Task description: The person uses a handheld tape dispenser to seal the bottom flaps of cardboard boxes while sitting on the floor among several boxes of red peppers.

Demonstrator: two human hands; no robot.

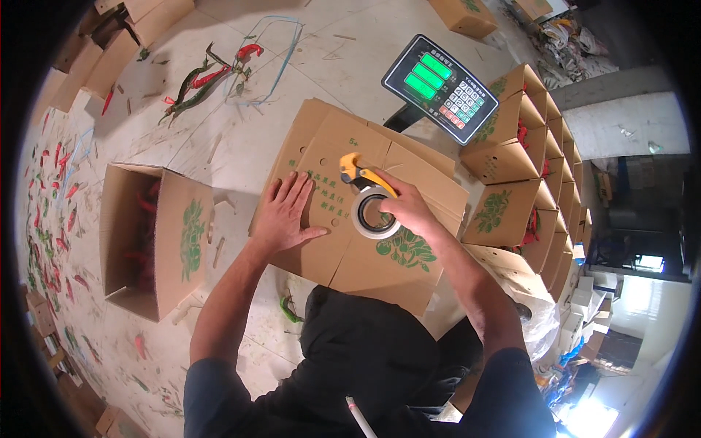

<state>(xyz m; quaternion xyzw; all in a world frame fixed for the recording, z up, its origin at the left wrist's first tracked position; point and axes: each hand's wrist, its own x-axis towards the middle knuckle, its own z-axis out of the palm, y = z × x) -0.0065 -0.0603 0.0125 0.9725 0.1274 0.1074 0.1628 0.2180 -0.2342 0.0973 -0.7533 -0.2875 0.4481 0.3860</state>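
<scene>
Flat in front of me lie folded cardboard cartons (350,257) with green print, stacked on one another. My left hand (287,213) presses palm down on the left part of the top one, fingers spread. In my right hand (408,205) is a yellow-handled tape dispenser (378,180) carrying a roll of pale tape (360,224). It is over the middle of the cardboard; whether it touches is not plain. Behind the cartons rises a scale display (441,87) with lit green readouts and a keypad.
An open carton (183,241) partly filled with red chilies stands at my left. Rows of stacked open cartons (509,213), some with chilies, line my right. Loose red and green chilies (205,79) and a blue strap (282,68) lie on the tiled floor. A clear plastic bag (539,328) is at lower right.
</scene>
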